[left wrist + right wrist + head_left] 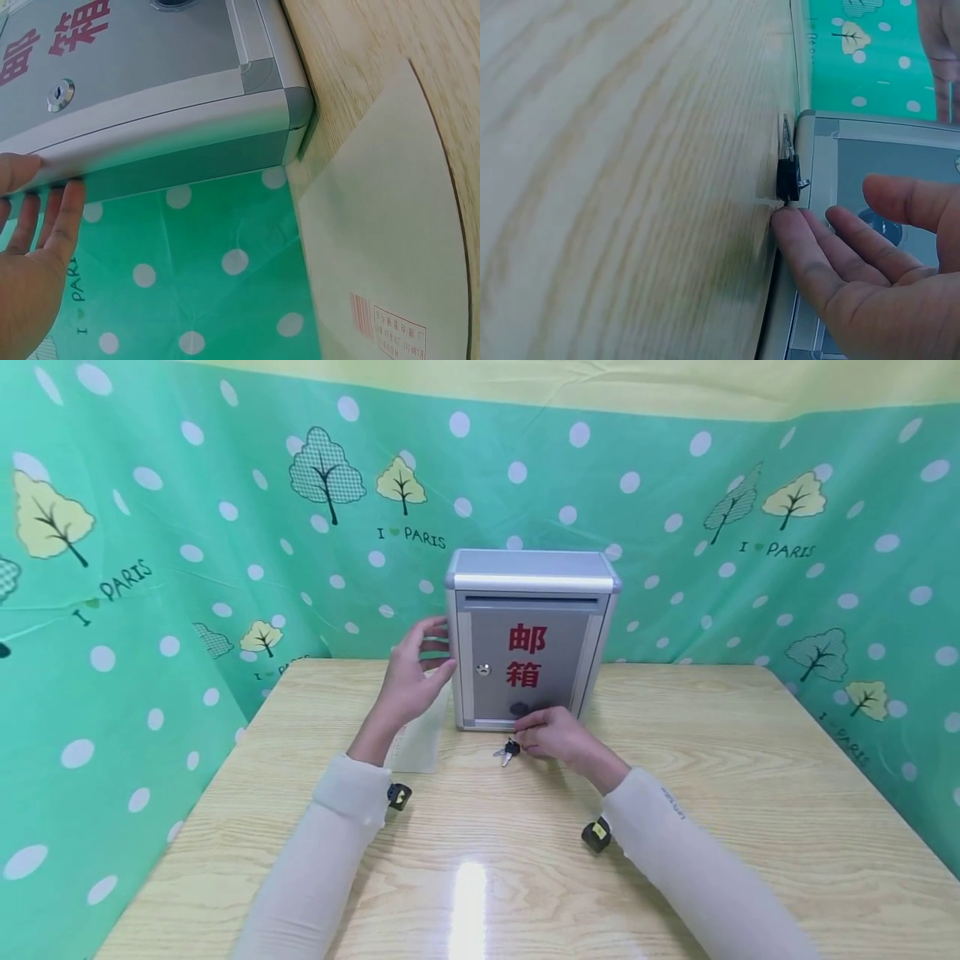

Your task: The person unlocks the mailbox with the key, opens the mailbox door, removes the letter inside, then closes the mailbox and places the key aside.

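Note:
A grey metal mailbox (pixel 566 652) with red characters, a slot and a small lock (pixel 483 669) stands upright on the wooden table. My left hand (pixel 415 675) is at its left side, the thumb by the front edge and the fingers along the side wall (pixel 187 166). Low in front of the box, my right hand (pixel 553 737) reaches down to the table beside a pair of keys (pixel 512 748) with black heads. In the right wrist view its fingertips are right at the keys (pixel 787 176), the thumb well apart from the fingers.
A pale paper envelope (pixel 422 739) with small red print lies left of the box, partly under my left forearm in the head view. Behind the table (pixel 712 760) hangs a green dotted curtain (pixel 675 485). A dark round spot (pixel 519 708) marks the lower front panel.

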Demonstrator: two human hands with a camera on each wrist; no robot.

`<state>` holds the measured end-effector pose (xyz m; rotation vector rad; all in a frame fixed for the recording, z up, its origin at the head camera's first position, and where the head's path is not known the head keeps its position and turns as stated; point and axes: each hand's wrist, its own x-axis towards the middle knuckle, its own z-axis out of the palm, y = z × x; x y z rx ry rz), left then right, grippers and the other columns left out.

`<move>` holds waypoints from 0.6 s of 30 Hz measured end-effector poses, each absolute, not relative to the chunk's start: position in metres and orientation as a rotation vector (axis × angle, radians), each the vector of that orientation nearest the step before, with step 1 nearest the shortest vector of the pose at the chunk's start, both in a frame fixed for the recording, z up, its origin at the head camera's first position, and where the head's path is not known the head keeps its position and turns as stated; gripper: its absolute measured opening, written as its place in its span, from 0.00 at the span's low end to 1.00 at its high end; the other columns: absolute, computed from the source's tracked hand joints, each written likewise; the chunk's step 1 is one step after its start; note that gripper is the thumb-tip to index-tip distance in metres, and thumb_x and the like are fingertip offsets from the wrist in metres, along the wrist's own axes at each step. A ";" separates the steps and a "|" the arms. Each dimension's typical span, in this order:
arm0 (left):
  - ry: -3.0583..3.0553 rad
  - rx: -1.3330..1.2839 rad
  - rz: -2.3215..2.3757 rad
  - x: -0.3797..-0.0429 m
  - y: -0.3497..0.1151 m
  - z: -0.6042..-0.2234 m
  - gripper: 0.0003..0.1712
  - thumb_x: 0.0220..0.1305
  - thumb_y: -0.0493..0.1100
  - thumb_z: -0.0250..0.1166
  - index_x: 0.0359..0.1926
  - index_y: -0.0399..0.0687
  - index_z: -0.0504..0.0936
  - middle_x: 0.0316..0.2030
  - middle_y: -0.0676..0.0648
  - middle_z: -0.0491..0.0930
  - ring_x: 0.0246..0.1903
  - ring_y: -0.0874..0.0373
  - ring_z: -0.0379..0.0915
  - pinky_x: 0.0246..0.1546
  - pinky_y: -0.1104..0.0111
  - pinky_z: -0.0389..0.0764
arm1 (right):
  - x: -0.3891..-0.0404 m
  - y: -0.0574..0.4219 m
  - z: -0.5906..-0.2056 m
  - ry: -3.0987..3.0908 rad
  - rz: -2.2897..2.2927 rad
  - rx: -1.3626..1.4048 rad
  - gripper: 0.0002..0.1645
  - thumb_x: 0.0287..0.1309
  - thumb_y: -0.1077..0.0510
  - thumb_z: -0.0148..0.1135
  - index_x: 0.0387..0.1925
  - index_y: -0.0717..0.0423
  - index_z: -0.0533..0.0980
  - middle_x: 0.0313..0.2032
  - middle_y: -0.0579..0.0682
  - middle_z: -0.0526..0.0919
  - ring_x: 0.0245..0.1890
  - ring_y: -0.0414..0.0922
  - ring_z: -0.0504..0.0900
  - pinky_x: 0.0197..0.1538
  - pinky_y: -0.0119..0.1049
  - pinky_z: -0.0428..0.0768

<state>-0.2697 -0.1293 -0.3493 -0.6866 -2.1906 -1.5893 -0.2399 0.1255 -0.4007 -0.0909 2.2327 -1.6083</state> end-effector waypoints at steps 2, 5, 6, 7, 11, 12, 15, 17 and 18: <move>-2.179 -0.695 -1.590 -0.271 -0.130 -0.351 0.36 0.65 0.24 0.64 0.72 0.39 0.65 0.59 0.34 0.73 0.56 0.40 0.76 0.57 0.52 0.85 | -0.240 0.127 -0.402 2.218 -1.622 -0.124 0.19 0.68 0.69 0.60 0.58 0.72 0.76 0.58 0.66 0.79 0.57 0.58 0.82 0.61 0.44 0.83; -2.178 -0.703 -1.586 -0.272 -0.130 -0.353 0.35 0.66 0.26 0.65 0.71 0.42 0.66 0.58 0.37 0.74 0.55 0.43 0.77 0.56 0.56 0.85 | -0.240 0.127 -0.402 2.215 -1.625 -0.147 0.19 0.69 0.68 0.59 0.59 0.72 0.75 0.58 0.66 0.79 0.58 0.59 0.82 0.62 0.45 0.83; -2.180 -0.704 -1.582 -0.271 -0.130 -0.353 0.35 0.66 0.27 0.66 0.71 0.42 0.66 0.58 0.38 0.74 0.55 0.43 0.77 0.56 0.57 0.85 | -0.239 0.128 -0.402 2.219 -1.623 -0.151 0.19 0.69 0.68 0.58 0.59 0.71 0.75 0.58 0.66 0.79 0.58 0.59 0.82 0.62 0.45 0.83; -2.186 -0.705 -1.579 -0.271 -0.131 -0.354 0.35 0.67 0.28 0.66 0.71 0.43 0.66 0.58 0.39 0.74 0.55 0.43 0.77 0.56 0.59 0.85 | -0.238 0.128 -0.401 2.228 -1.619 -0.152 0.19 0.69 0.67 0.59 0.59 0.71 0.75 0.58 0.65 0.80 0.58 0.58 0.82 0.62 0.45 0.83; -2.218 -0.717 -1.527 -0.267 -0.134 -0.353 0.34 0.68 0.30 0.65 0.72 0.43 0.66 0.57 0.39 0.75 0.55 0.44 0.77 0.55 0.62 0.86 | -0.236 0.128 -0.398 2.252 -1.619 -0.162 0.20 0.69 0.66 0.60 0.60 0.67 0.75 0.55 0.63 0.81 0.56 0.57 0.82 0.62 0.47 0.83; -2.232 -0.722 -1.507 -0.266 -0.135 -0.352 0.34 0.68 0.30 0.65 0.72 0.43 0.66 0.57 0.39 0.74 0.55 0.44 0.77 0.55 0.63 0.86 | -0.235 0.129 -0.396 2.258 -1.619 -0.173 0.20 0.69 0.65 0.60 0.60 0.67 0.75 0.55 0.63 0.82 0.56 0.57 0.82 0.63 0.47 0.82; -2.280 -0.728 -1.419 -0.261 -0.137 -0.350 0.33 0.69 0.31 0.64 0.72 0.41 0.65 0.57 0.38 0.74 0.55 0.45 0.77 0.55 0.63 0.86 | -0.232 0.130 -0.392 2.277 -1.611 -0.210 0.20 0.70 0.64 0.60 0.61 0.66 0.75 0.55 0.63 0.82 0.55 0.57 0.82 0.62 0.49 0.83; -2.308 -0.717 -1.360 -0.256 -0.140 -0.349 0.32 0.69 0.32 0.64 0.71 0.40 0.65 0.56 0.38 0.75 0.54 0.45 0.76 0.55 0.62 0.86 | -0.230 0.132 -0.390 2.310 -1.580 -0.256 0.21 0.70 0.63 0.60 0.61 0.65 0.75 0.55 0.63 0.82 0.54 0.58 0.82 0.61 0.50 0.83; -2.314 -0.711 -1.341 -0.254 -0.141 -0.349 0.31 0.69 0.32 0.63 0.71 0.39 0.66 0.55 0.39 0.75 0.54 0.45 0.76 0.55 0.62 0.86 | -0.229 0.133 -0.389 2.335 -1.560 -0.294 0.21 0.71 0.61 0.60 0.61 0.65 0.75 0.55 0.63 0.82 0.54 0.58 0.83 0.60 0.50 0.84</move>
